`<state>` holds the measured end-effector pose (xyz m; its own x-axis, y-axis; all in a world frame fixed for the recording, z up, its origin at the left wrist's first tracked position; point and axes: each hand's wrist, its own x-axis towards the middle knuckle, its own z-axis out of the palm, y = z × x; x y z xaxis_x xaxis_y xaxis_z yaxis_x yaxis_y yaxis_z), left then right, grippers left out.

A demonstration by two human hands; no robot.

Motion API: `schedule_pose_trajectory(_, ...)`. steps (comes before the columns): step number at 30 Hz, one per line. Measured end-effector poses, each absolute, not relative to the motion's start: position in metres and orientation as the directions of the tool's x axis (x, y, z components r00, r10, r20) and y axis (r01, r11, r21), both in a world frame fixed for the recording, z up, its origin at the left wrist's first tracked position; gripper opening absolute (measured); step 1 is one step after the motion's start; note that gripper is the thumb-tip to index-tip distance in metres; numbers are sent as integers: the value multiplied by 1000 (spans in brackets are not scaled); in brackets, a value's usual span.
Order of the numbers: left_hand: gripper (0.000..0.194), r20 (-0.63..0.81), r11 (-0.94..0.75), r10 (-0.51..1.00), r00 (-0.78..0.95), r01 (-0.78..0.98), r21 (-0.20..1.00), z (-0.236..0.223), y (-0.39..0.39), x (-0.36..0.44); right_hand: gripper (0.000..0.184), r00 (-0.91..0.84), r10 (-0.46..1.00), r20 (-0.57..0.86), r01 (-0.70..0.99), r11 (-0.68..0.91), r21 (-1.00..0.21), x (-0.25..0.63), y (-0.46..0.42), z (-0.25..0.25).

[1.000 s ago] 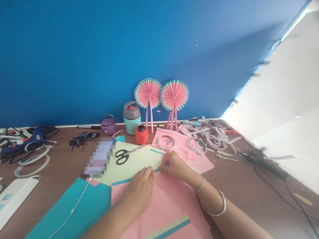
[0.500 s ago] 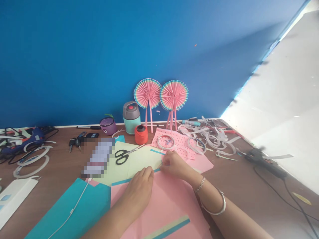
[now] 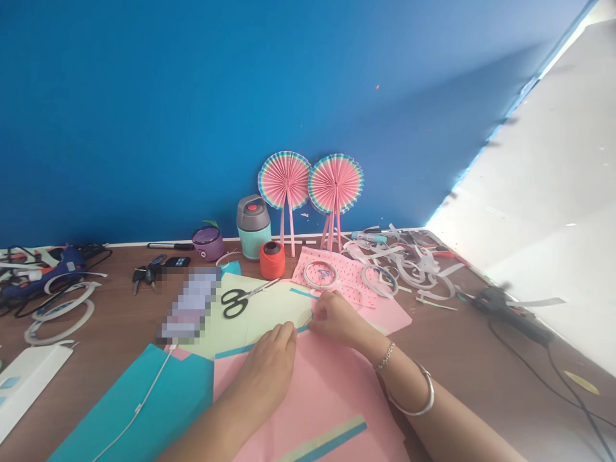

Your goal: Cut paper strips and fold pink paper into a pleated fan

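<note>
A large pink paper sheet (image 3: 327, 391) lies in front of me on the brown table (image 3: 457, 359). My left hand (image 3: 267, 366) rests on its far edge, fingers curled down and pressing the paper flat. My right hand (image 3: 337, 319), with bracelets at the wrist, pinches the far edge of the pink sheet where a thin teal strip (image 3: 250, 348) runs along it. A pale green sheet (image 3: 269, 308) lies just beyond both hands, with black scissors (image 3: 240, 299) on it.
Teal paper (image 3: 158, 404) with a white cable lies at the left. Two pink paper fans (image 3: 310, 183) lean on the blue wall beside a teal flask (image 3: 253, 226), an orange spool (image 3: 272, 259) and tape rolls (image 3: 320, 274). Glue guns lie at far left (image 3: 43, 273) and right (image 3: 510, 314).
</note>
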<state>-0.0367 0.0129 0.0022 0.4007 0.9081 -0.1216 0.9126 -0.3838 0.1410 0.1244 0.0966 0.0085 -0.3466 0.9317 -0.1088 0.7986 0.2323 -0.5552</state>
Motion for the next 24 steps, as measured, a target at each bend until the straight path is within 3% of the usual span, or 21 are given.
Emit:
schedule_pose_trajectory(15,45,-123,-385,907,402,912,142,4,11,-37,24,-285,953,-104,869,212,-447,140,107,-5)
schedule_pose_trajectory(24,46,-47,-395,912,409,902,173,-1,13,-38,21,-258,958,-127,893,186,-410,145,110,-5)
